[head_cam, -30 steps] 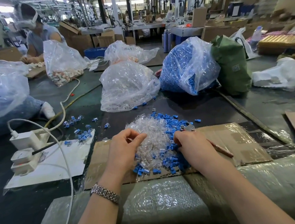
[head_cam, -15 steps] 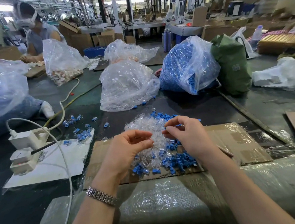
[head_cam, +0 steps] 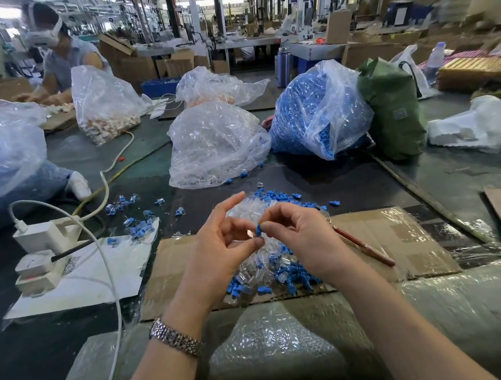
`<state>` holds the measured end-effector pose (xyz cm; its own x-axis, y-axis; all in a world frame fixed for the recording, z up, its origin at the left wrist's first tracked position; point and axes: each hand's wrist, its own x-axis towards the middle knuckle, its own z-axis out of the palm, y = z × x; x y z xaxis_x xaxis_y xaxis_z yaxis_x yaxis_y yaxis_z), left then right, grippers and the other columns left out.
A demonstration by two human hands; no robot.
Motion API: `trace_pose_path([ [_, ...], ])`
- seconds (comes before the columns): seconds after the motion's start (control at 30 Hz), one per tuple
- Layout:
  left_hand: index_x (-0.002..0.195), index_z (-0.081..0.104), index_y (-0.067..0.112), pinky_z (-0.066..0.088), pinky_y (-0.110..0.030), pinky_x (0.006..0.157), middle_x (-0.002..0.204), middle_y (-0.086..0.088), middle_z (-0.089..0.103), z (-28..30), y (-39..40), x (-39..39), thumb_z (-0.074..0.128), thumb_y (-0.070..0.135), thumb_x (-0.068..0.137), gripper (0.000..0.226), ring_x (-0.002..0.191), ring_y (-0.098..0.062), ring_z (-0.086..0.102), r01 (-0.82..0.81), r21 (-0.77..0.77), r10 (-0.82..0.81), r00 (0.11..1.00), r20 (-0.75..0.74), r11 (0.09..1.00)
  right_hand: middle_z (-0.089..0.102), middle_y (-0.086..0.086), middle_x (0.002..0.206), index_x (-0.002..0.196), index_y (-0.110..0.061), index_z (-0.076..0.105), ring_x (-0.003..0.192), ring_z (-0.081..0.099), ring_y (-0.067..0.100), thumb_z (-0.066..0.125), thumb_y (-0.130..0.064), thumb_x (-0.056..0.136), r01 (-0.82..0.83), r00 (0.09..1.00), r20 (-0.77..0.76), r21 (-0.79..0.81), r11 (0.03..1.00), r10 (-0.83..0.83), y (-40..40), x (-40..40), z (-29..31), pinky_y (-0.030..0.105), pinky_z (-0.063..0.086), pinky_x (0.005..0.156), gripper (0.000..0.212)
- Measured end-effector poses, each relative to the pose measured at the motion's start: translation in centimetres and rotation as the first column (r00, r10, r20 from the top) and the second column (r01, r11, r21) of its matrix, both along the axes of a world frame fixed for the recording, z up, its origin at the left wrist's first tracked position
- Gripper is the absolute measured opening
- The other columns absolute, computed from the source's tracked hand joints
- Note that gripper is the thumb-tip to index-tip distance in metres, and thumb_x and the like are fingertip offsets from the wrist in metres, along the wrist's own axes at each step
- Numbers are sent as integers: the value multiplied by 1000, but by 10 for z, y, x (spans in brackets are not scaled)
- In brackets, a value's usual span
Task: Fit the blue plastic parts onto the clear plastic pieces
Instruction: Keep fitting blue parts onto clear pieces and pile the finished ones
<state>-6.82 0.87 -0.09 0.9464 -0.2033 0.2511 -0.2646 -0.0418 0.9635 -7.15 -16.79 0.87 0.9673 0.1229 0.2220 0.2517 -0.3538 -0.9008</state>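
Just one blue part (head_cam: 258, 230) — right hand (head_cam: 303, 239), left hand (head_cam: 218, 253) — two hands

I have one view only: a wide-angle head-worn camera. It faces forward and down across the tabletop (head_cam: 349, 187), close above both hands (head_cam: 257, 243).

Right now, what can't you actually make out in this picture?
Head view only:
- Clear piece in the left hand: mostly hidden by fingers.
- Whether the blue part pinched by the right hand is seated: too small.
- Red-handled tool: tip behind the right hand.
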Motion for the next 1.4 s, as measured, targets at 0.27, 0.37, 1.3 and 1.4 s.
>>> trace_pose_path([
  [0.27,112,68,19,60,-24,75,93,-3,75,-5,-1,0,86,16,73,43,86,-20,75,-68,-18,67,997,-48,998,70,-10,82,93,-25,67,76,62,2,65,-18,98,-19,999,28,-33,999,20,1,-2,-4,15,49,71,9],
  [0.37,95,80,19,60,-24,72,90,-7,79,-4,0,-1,84,24,72,24,82,-24,77,10,-63,-18,992,-126,998,68,-14,81,91,-29,65,75,61,2,65,-20,98,-13,996,85,-79,997,19,0,-4,-3,15,46,70,11],
  [1.3,98,80,17,60,-25,77,94,-18,77,-12,5,4,82,23,74,25,90,-30,76,62,-228,-121,960,-254,972,57,12,122,119,-15,55,117,52,34,52,-59,97,250,802,-104,-837,487,-588,-65,6,-11,47,47,99,49],
  [1.4,98,80,17,60,-26,78,95,-18,77,-12,4,3,83,26,71,28,91,-30,75,48,-237,-111,958,-264,970,62,9,94,88,-14,58,98,59,32,63,-47,93,158,851,-184,-803,574,-492,-69,8,-10,38,53,80,34],
])
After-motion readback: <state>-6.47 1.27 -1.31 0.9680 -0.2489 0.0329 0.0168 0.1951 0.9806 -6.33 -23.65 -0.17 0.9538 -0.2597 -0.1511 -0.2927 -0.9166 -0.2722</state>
